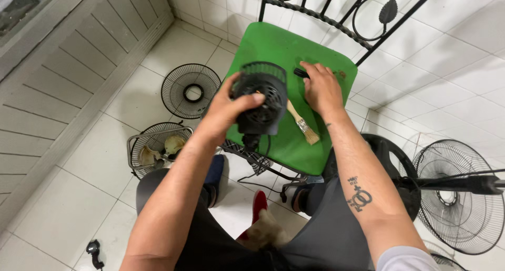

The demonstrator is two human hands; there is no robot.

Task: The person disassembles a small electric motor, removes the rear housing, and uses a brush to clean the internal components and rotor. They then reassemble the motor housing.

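Fan motor [260, 97] in left hand [223, 113], fingers [251, 98] wrapped over its housing, above chair seat [273, 44]. Paintbrush [302, 123] on seat just right of those fingers, under right hand [322, 89]. Small dark part [300, 72] at right fingertips. Fan grille [190, 90] on floor, left of left fingers.

Left hand [227, 109] gripping, right hand [321, 89] lowered, palm down.

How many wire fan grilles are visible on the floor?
3: one round grille left of the green chair, one nearer below it, one at right. Others may be hidden.
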